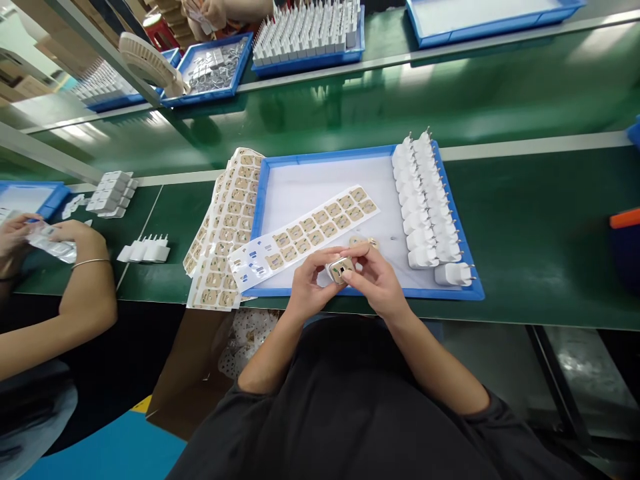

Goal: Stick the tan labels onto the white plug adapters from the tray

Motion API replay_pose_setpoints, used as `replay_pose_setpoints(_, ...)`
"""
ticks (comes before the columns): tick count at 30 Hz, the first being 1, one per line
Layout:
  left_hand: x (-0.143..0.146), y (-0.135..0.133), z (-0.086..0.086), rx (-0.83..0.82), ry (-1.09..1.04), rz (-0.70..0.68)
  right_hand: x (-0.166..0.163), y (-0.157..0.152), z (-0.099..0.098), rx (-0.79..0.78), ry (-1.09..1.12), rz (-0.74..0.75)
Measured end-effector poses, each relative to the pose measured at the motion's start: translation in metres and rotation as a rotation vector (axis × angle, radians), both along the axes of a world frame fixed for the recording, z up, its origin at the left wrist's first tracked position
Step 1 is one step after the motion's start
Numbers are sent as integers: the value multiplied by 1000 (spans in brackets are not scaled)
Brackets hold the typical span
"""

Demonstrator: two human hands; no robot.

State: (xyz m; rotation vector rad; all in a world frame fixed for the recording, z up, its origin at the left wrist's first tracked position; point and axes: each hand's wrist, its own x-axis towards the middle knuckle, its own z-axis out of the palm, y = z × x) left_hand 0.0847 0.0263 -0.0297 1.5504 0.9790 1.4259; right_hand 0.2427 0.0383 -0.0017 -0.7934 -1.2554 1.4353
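Both hands meet over the front of a blue-rimmed tray (330, 158). Between them is a white plug charger (341, 269), its end face turned up toward me and bearing a beige label with a dark port opening. My left hand (311, 283) grips one side of it. My right hand (379, 279) holds the other side, its thumb pressed on the labelled face. A strip of beige labels (305, 235) lies slantwise across the tray, with bare backing at its left end. White chargers (425, 200) stand in rows along the tray's right side, pins showing.
Stacked label sheets (233, 227) lie against the tray's left edge. Farther left are a few chargers (144, 250), a stack of white pieces (114, 193) and a co-worker's hands (70, 233) with a plastic bag. Beyond the green belt (320, 110) stand filled trays and a fan (147, 60).
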Motion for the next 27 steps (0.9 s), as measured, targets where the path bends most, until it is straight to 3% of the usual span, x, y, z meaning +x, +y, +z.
replay_pose_setpoints(8,4,-4,6,-51,51,7,14,6,9,505,-459,-325)
replay_pose_setpoints(12,3,-3,8,-134,5,12,18,-4,5,738,-479,-286)
replay_pose_setpoints(16,5,1,9,-133,-25,72,25,-2,5,595,-467,-381)
replay_pose_setpoints(18,4,-1,14,-100,-16,102,29,6,3,487,-639,-418)
replay_pose_setpoints(21,-11,-6,25,-51,66,172,33,17,-6,466,-935,-397)
replay_pose_setpoints(24,-51,-9,36,-10,173,350,35,24,-14,505,-1021,-497)
replay_pose_setpoints(27,-121,-9,43,-4,230,640,37,26,-18,558,-1003,-509)
